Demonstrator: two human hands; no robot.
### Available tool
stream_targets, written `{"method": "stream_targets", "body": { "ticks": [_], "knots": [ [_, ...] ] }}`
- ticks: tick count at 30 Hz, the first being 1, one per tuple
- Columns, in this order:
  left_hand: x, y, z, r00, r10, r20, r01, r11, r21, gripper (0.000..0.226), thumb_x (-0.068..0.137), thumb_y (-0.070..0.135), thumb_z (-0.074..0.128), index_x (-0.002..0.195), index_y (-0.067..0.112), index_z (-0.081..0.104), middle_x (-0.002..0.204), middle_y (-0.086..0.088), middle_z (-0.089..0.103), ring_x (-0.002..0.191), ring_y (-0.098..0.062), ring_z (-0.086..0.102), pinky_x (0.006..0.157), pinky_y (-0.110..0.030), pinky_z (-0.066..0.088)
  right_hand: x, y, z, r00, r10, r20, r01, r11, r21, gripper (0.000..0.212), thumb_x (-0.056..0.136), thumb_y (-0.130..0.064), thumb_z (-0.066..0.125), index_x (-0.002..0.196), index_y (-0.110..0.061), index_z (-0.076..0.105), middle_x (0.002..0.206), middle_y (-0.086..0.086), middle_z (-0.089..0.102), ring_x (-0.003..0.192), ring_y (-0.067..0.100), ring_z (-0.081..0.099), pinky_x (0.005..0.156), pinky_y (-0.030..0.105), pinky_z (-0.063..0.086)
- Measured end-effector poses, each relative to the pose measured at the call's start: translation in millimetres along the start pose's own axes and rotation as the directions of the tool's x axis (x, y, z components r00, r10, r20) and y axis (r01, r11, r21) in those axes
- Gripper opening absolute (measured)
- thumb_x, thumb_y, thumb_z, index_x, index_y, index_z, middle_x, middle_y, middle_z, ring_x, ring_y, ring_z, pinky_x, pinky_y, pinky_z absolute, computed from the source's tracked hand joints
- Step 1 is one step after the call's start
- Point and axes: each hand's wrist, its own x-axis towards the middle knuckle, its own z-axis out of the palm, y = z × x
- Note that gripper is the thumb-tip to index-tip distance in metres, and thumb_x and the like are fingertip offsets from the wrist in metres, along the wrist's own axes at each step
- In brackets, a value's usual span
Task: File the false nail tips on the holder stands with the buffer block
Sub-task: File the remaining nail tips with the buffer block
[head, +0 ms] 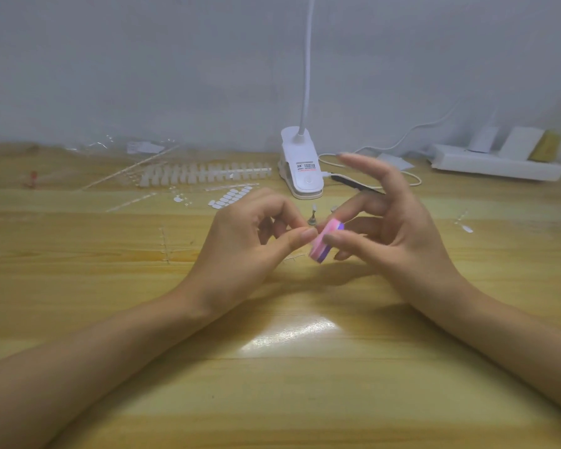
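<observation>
Between our hands: buffer block, pink and purple, pinched by our right hand.
Our left hand: fingers curled beside the block; what they pinch, we cannot tell.
Just beyond our fingertips: holder stands, upright.

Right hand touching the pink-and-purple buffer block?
Touching. Head view: the right hand pinches the pink-and-purple foam buffer block, its thumb pressed on the near face.
</observation>
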Motion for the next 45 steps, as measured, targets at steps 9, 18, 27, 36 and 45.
{"method": "stream_targets", "body": {
  "ticks": [9, 18, 27, 36, 45],
  "knots": [
    [0, -2, 0, 1.0, -0.027, -0.01, 0.027, 0.999, -0.04, 0.017, 0.082, 0.023, 0.077, 0.071, 0.016, 0.067, 0.07, 0.008, 0.054, 0.061, -0.003, 0.046, 0.058, -0.014, 0.035, -2, -1, 2, 1.0, -0.017, -0.012, 0.017, 1.0, -0.025, 0.07, 0.081, -0.01, 0.078, 0.14, -0.024, 0.044, 0.089, 0.012, 0.068, 0.077, 0.029, 0.075, 0.067, 0.032, 0.058],
    [1, -1, -1, 0.999, -0.047, -0.01, 0.046, 0.994, -0.095, 0.017, 0.081, 0.025, 0.076, 0.071, 0.014, 0.068, 0.068, 0.005, 0.054, 0.06, -0.003, 0.044, 0.059, -0.014, 0.035, -3, -2, 4, 0.996, 0.014, 0.093, -0.009, 0.999, -0.049, 0.076, 0.082, -0.001, 0.077, 0.144, -0.025, 0.041, 0.089, 0.007, 0.07, 0.08, 0.026, 0.076, 0.075, 0.045, 0.061],
    [2, -1, -1, 0.996, -0.092, -0.02, 0.087, 0.984, -0.158, 0.027, 0.077, 0.036, 0.073, 0.074, 0.009, 0.069, 0.061, 0.009, 0.05, 0.061, -0.008, 0.043, 0.06, -0.019, 0.036, -3, -1, 5, 0.999, 0.025, 0.042, -0.024, 0.999, -0.035, 0.07, 0.082, -0.003, 0.077, 0.141, -0.023, 0.044, 0.091, 0.008, 0.071, 0.079, 0.028, 0.076, 0.067, 0.038, 0.061],
    [1, 0, -2, 0.999, -0.04, -0.005, 0.039, 0.992, -0.124, 0.025, 0.078, 0.035, 0.071, 0.075, 0.011, 0.069, 0.074, -0.019, 0.056, 0.065, -0.017, 0.046, 0.059, -0.019, 0.037, 1, 0, 3, 0.985, 0.15, 0.087, -0.159, 0.981, 0.113, 0.069, 0.081, -0.013, 0.074, 0.142, -0.025, 0.044, 0.093, 0.009, 0.073, 0.083, 0.028, 0.075, 0.066, 0.036, 0.061],
    [-1, 1, -2, 0.999, 0.027, -0.016, -0.028, 0.997, -0.074, 0.013, 0.082, 0.025, 0.074, 0.074, 0.017, 0.067, 0.074, -0.007, 0.054, 0.065, -0.007, 0.045, 0.06, -0.016, 0.038, 6, 2, -7, 0.943, 0.291, 0.163, -0.316, 0.935, 0.162, 0.071, 0.079, -0.016, 0.075, 0.143, -0.03, 0.047, 0.088, 0.009, 0.072, 0.091, 0.031, 0.073, 0.076, 0.036, 0.06]
  ]
}}
